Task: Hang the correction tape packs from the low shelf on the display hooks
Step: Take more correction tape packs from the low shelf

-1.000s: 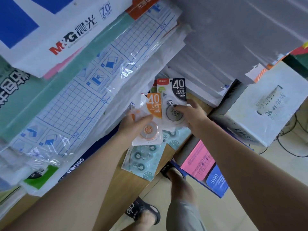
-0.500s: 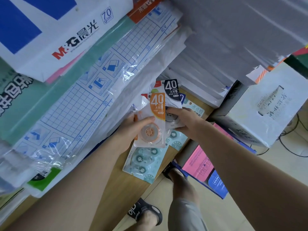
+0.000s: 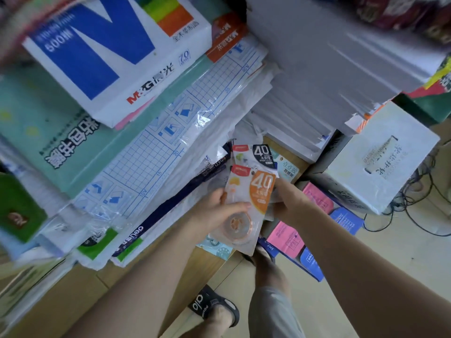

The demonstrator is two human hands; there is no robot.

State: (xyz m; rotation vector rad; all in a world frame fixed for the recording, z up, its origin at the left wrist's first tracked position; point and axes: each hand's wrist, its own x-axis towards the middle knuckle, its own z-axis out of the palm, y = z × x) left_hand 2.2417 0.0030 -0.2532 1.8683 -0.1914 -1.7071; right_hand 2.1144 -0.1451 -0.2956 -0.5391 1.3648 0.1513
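Left hand [image 3: 214, 213] and right hand [image 3: 290, 203] clamp gathered correction tape packs [image 3: 253, 191]; none hung, hooks unseen.

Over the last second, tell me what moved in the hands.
The black pack slid behind the orange pack, so the two now overlap, lifted slightly off the shelf. The left hand kept its grip on the orange one; the right hand remains alongside. The teal packs stayed put.
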